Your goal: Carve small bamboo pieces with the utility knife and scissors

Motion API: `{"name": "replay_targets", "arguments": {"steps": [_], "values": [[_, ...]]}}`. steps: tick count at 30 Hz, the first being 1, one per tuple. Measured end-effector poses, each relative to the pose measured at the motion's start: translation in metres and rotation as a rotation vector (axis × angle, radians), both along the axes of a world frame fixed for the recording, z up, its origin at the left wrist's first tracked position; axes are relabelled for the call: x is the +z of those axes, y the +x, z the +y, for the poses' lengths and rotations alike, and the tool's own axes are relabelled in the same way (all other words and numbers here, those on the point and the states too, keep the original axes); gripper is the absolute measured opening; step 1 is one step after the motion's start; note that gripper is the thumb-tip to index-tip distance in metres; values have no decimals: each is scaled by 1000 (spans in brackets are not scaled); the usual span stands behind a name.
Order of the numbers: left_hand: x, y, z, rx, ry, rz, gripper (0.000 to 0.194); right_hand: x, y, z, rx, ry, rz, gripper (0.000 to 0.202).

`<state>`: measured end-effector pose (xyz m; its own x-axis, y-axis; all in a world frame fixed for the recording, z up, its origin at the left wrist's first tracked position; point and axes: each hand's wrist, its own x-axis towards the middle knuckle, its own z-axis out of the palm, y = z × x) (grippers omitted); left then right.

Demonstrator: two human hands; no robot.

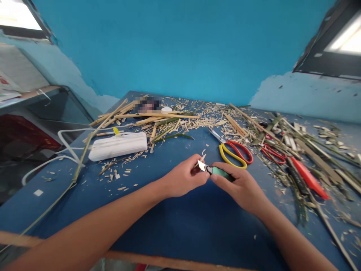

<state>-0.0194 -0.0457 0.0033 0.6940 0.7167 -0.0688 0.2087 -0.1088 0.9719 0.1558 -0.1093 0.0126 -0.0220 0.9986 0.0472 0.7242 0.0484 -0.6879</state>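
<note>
My right hand (235, 182) is closed around the green handle of a utility knife (222, 173), its blade pointing left and up. Close against the blade, my left hand (187, 175) pinches a small pale wood strip (200, 160), mostly hidden by the fingers. A thin curled shaving stands at the strip's upper end. Both hands meet above the blue tabletop (180, 226). Just beyond the right hand lie scissors (232, 152) with one red and one yellow handle loop, blades pointing up and left.
A white power strip (118, 146) with cables lies left. Split bamboo sticks (166, 116) and shavings (208, 113) cover the back. To the right are red-handled scissors (273, 153), a red tool (308, 177) and green bamboo strips (318, 158). The blue wall (175, 49) rises behind.
</note>
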Motion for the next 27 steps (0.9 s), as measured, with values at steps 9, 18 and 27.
{"name": "replay_targets", "arguments": {"steps": [9, 18, 27], "values": [[-1, -2, 2, -42, -71, -93, 24, 1, 2, 0, 10, -18, 27, 40], [-3, -1, 7, -56, -256, -261, 13, -1, 5, 1, -7, 17, 60, 38], [-6, 0, 16, -37, -306, -240, 23, 0, 16, 1, -54, 29, -46, 39]]}}
